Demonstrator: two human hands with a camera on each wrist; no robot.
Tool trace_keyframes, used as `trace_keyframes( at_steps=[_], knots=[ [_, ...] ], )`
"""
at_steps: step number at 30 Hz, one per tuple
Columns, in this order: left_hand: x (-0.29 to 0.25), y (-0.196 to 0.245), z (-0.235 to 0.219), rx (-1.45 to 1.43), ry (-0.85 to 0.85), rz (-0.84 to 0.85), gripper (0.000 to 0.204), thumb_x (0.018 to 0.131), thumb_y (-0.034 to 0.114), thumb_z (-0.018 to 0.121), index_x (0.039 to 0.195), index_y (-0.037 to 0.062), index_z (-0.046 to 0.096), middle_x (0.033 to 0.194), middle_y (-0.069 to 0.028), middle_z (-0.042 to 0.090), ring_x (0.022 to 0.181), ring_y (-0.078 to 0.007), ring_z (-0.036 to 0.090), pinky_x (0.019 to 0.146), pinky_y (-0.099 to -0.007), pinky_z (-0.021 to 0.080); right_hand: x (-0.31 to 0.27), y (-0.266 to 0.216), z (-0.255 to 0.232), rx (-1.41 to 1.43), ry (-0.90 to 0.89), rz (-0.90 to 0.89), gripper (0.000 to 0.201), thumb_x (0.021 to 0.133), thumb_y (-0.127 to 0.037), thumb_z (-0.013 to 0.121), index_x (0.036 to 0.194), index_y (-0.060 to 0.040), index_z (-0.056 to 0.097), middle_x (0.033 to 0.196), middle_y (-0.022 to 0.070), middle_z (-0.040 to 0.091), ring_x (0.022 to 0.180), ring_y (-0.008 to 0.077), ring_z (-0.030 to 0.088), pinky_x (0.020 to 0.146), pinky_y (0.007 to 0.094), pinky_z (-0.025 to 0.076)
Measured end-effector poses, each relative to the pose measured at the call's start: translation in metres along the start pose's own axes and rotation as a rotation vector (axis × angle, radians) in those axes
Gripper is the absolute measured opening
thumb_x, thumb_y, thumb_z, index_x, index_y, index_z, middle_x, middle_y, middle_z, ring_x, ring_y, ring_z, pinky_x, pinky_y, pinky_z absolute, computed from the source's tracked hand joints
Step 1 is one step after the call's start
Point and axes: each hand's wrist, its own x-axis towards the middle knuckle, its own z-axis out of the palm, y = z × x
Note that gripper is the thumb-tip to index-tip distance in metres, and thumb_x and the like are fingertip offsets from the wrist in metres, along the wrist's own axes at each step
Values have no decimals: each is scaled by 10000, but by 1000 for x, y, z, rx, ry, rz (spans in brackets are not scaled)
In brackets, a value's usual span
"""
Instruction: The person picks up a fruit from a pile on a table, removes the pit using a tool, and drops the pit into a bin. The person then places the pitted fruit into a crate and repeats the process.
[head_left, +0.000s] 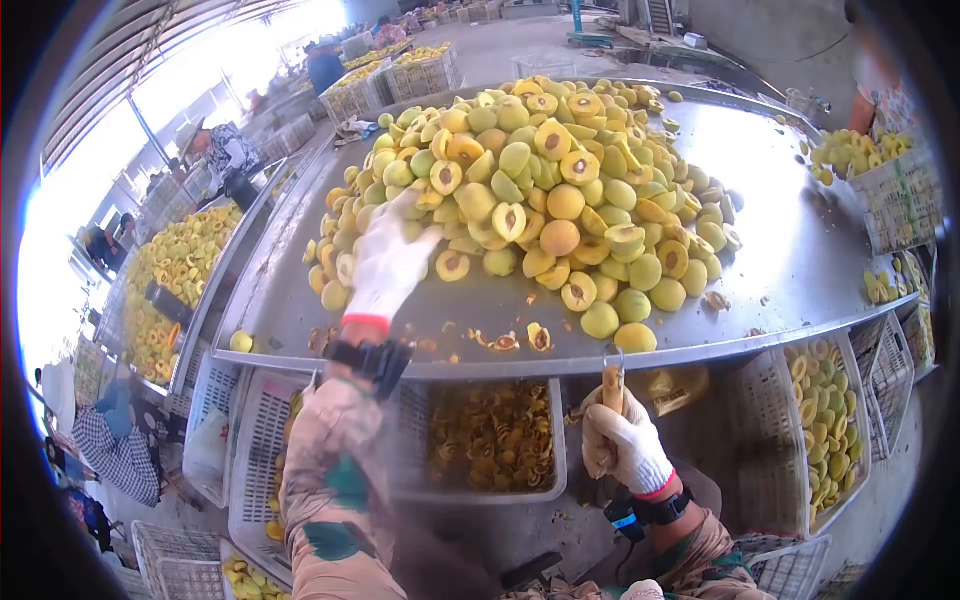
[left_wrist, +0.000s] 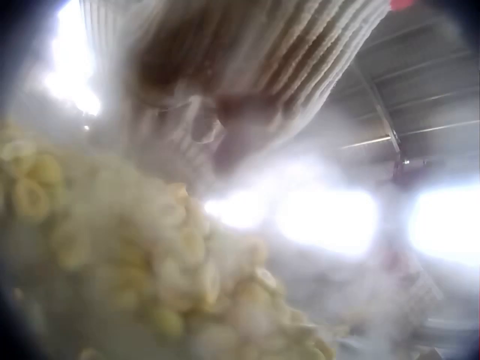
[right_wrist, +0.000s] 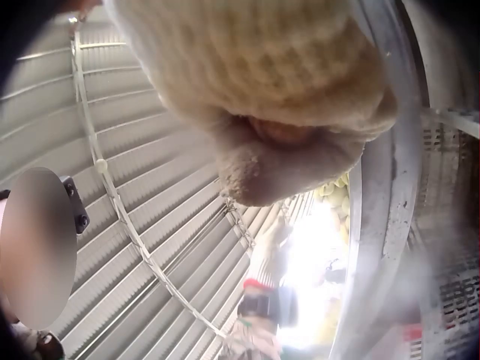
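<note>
A heap of yellow-green fruit (head_left: 560,190), some whole and some halved with brown stones showing, lies on a metal table (head_left: 450,335). The left hand (head_left: 392,265), in a white glove, reaches to the heap's left side, its fingers extended at the fruit; the left wrist view is blurred there. At the table's front edge the gloved right hand (head_left: 628,445) grips a tool (head_left: 613,385) with a wooden-looking handle and a thin metal loop at its top. In the right wrist view the glove's fingers (right_wrist: 300,165) are curled, and the tool itself cannot be made out.
Below the table edge, a crate (head_left: 560,480) holds brown scraps. Another crate (head_left: 800,500) at the right contains green fruit pieces, and a white crate (head_left: 255,440) stands at the left. One loose fruit (head_left: 242,341) sits at the table's left corner. Other people work in the background.
</note>
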Motion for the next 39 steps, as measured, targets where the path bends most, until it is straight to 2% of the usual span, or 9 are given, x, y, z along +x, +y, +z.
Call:
trace_keyframes(
  at_steps=[5,12,16,24,27,28,31,35,39],
  knots=[
    [109,109,67,249,-167,288,675,821,458,701,1436,292,476,1460,-103,480,1309,-328,497,1074,-450,422,5,-10,-15,61,66,9,170,916,-110,603,1027,-26,504,612,64,508,406,156,449,404,284,405],
    [140,124,121,329,-400,266,610,820,622,622,1329,286,608,1348,-74,553,1238,-331,525,1023,-468,450,4,-13,-16,36,147,41,199,906,-134,650,1050,-47,546,755,24,570,611,104,541,574,234,438],
    [106,92,111,279,-469,287,557,822,540,650,1306,267,621,1301,-93,563,1214,-342,547,1028,-461,457,5,-7,-14,-12,101,46,211,922,-191,651,1052,-57,553,684,12,554,461,93,466,447,237,373],
    [33,27,75,467,-633,206,551,815,416,669,1342,276,589,1337,-122,529,1224,-339,538,1023,-460,451,-3,2,-14,-39,72,-21,231,918,-201,636,1074,-56,547,712,19,564,473,89,511,430,221,414],
    [5,20,59,459,-613,130,572,801,415,679,1347,273,584,1315,-135,543,1205,-339,548,1009,-455,455,-8,-3,-14,-39,69,-44,193,929,-159,610,1059,-35,538,708,15,561,475,92,521,436,230,430],
    [-7,18,58,457,-454,171,502,801,414,690,1264,226,644,1276,-122,577,1193,-335,553,985,-462,461,-8,-3,-13,-33,70,-55,185,931,-155,606,1053,-35,537,706,14,560,469,95,517,434,234,430],
    [-38,43,51,386,-245,248,420,803,411,700,1148,172,697,1188,-117,633,1152,-333,580,943,-452,477,-10,-4,-12,-25,55,-67,164,936,-143,598,1044,-36,536,705,15,559,460,99,509,432,239,432],
    [-68,64,63,335,-516,106,485,817,470,692,1128,98,673,1031,-153,705,963,-355,667,849,-445,517,-10,-2,-5,-19,25,-70,153,941,-132,591,1046,-36,536,717,15,560,465,99,508,435,241,431],
    [-77,76,82,443,-568,231,507,817,472,687,1054,26,636,902,-186,712,842,-345,694,754,-447,530,-7,4,-5,-79,69,-121,175,949,-152,598,1065,-51,516,674,10,485,439,104,447,395,259,404]
  ],
)
